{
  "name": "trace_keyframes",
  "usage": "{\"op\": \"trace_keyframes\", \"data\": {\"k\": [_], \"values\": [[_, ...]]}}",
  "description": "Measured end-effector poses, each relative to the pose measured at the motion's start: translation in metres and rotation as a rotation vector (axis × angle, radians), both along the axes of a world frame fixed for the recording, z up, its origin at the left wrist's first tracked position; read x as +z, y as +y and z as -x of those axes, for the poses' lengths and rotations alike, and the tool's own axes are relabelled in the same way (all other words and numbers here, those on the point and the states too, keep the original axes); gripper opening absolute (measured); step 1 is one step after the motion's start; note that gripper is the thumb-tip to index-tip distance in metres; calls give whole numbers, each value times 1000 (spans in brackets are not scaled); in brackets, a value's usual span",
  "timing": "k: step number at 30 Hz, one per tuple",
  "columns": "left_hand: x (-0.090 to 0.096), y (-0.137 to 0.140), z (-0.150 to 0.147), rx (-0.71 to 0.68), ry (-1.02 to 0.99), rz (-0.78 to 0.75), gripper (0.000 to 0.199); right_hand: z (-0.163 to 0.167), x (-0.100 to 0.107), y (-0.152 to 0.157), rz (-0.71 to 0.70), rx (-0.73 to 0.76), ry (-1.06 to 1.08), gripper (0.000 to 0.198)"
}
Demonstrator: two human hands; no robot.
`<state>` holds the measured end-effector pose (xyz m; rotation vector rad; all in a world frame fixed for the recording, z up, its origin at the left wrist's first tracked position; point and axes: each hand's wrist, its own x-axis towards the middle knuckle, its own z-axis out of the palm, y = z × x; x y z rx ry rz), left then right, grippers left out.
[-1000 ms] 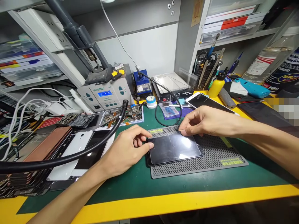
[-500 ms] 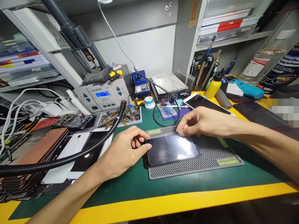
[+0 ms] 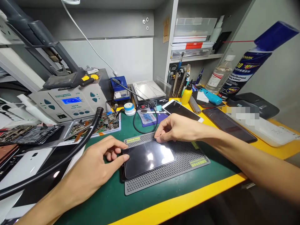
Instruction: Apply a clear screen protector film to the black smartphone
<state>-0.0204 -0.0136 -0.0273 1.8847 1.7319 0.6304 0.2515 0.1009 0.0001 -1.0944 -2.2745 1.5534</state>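
Green mat (image 3: pixel 178 187), black screen (image 3: pixel 145 159) on pad (image 3: pixel 187 156)

Bright white light from o'head; hard glare on the dark phone (image 3: pixel 150 159), deep shadow under the table's (image 3: pixel 168 212) near edge. Pic mostly sharp, stretched toward its sides; pixelated patch nr table's R edge.

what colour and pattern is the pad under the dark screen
The pad is grey, honeycomb-patterned; head view shows it best.
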Motion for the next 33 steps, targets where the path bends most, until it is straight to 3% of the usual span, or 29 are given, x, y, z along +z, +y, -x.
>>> {"op": "trace_keyframes", "data": {"k": [33], "values": [[9, -1, -8, -18, -44, 29, 23, 3, 2, -2, -75, -15, -86, 19]]}}
